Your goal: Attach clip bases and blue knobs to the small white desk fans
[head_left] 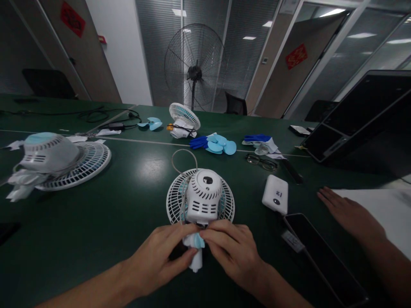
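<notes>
A white fan [204, 199] lies grille-down at lower centre; the left hand [162, 253] and right hand [236, 251] both grasp its white-and-blue clip [194, 241]. Blue blades [221, 144] lie near the frame's centre; a small white box [275, 193] sits lower right of them; another person's hand [351, 216] rests at right.

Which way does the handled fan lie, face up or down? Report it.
Face down: the motor housing sits uppermost, with the grille beneath.
</notes>
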Demonstrator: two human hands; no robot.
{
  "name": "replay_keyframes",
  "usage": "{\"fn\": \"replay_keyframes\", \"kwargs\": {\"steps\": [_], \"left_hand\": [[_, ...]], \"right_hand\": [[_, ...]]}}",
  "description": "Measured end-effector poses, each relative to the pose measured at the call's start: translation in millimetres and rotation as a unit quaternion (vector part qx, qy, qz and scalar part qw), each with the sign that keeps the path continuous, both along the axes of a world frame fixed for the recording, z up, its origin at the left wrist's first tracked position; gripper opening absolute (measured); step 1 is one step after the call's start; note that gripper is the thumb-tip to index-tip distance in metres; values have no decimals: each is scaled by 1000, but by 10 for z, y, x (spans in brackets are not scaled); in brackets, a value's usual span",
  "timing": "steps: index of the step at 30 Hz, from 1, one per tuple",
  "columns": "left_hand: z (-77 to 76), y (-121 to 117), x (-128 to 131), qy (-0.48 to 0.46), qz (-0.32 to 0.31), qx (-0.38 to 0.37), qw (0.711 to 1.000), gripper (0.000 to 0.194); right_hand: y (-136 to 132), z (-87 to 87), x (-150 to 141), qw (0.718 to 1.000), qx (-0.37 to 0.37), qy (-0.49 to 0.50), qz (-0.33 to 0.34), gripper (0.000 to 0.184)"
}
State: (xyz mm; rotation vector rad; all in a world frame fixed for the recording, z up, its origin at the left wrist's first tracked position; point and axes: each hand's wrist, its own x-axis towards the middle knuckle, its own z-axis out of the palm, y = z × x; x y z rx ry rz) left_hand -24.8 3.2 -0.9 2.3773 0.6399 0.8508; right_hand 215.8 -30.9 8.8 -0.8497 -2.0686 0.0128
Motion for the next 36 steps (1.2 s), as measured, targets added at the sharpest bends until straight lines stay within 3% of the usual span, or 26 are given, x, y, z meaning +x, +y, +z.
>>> {"fn": "replay_keyframes", "kwargs": {"steps": [8, 13, 16, 21, 26, 28, 32, 36], "left_hand": [[17, -1, 3, 0, -4, -4, 1000, 30], [27, 0, -4, 8, -9, -14, 1000, 31], [25, -2, -6, 0, -9, -24, 1000, 33], [51, 3, -2, -7, -12, -15, 1000, 31], [66, 4, 1, 2, -13, -13, 1000, 31], [70, 0, 4, 0, -13, -16, 1000, 30], [94, -7, 11, -7, -18, -28, 999, 28], [92, 0, 5, -3, -15, -21, 1000, 29]], "right_hand": [[-22, 11, -23, 999, -51, 14, 0, 9], [-34, -33, -27, 996, -81, 25, -3, 12], [-49, -49, -6, 998, -66, 19, 3, 7], [-31, -103, 72, 999, -17, -28, 29, 33], [-7, -81, 41, 1000, -22, -14, -17, 13], [-23, -48, -1, 999, -30, -3, -32, 15], [-63, -2, -25, 1000, -24, 3, -1, 8], [-56, 2, 46, 999, 1, -36, 40, 29]]}}
